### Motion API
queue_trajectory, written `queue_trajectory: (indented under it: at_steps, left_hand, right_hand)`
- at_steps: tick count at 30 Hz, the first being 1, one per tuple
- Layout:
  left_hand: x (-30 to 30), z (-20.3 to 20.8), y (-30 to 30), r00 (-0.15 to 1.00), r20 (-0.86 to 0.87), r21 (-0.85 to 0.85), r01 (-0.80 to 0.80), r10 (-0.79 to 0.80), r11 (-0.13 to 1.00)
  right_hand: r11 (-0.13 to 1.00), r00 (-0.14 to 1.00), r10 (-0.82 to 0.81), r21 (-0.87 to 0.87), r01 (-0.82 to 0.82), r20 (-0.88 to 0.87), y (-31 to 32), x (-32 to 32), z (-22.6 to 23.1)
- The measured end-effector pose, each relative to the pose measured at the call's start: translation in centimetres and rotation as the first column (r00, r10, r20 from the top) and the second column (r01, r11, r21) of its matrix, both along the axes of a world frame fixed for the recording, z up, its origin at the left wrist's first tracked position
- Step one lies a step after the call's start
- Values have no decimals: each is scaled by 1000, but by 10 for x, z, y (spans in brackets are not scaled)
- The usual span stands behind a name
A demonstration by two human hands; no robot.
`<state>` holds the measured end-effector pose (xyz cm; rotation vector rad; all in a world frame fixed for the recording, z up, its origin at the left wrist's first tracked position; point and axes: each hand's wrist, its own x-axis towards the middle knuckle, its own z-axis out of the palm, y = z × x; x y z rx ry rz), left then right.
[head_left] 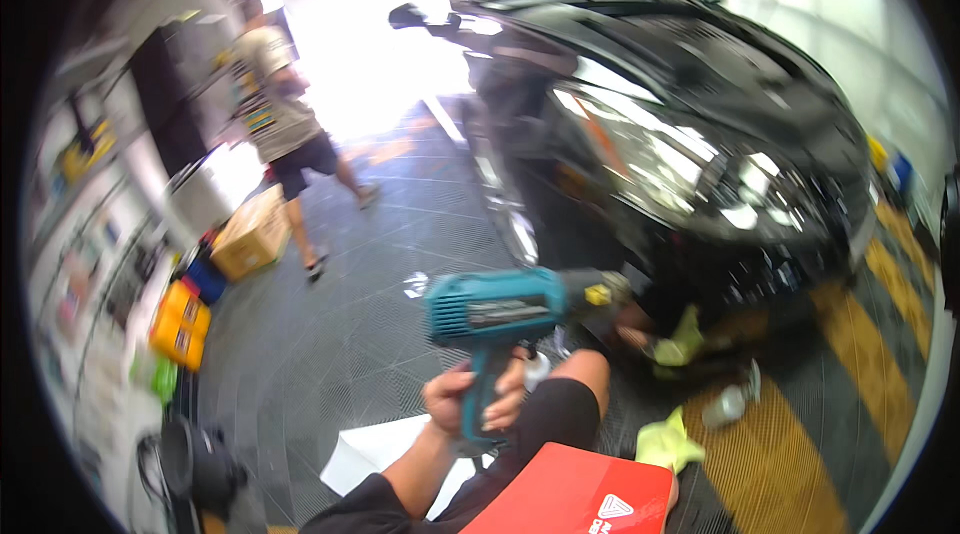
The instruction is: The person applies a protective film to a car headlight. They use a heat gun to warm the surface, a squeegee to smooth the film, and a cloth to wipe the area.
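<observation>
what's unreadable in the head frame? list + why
Head view:
- Right hand: can't be made out; the red panel may cover it.
- Red panel's lower part: cut off by the bottom edge.
- Left hand's palm: hidden behind the heat gun's handle.
- Scene past the bright opening: lost in glare.
- Items on the left shelves: too blurred to identify.

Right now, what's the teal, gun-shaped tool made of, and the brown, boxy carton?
The teal tool: probably hard, satin plastic, from its moulded ribs. The brown carton: likely matte cardboard, from its dull tan sides, though blur hides texture.
</observation>
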<state>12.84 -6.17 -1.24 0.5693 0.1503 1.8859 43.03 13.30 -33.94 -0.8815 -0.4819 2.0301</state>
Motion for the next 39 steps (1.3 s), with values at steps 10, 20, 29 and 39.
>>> queue_trajectory:
  at_steps: [10, 20, 29, 39]
  left_hand:
    - [27, 54, 41, 835, -517, -35, -243, 190, 969]
    - [55, 67, 101, 618, -765, -58, -349, 183, 936]
    - [64, 67, 147, 560, -821, -80, -306, 111, 949]
    - [93, 71, 214, 644, -765, -277, -316, -9, 907]
  right_hand:
    - [994, 996, 15, -109, -24, -83, -3, 4, 20]
    - [992, 983, -28, -129, 4, -182, -8, 10, 23]
    - [977, 982, -58, -213, 19, -182, 2, 14, 33]
    - [984, 979, -15, -180, -21, -201, 2, 17, 26]
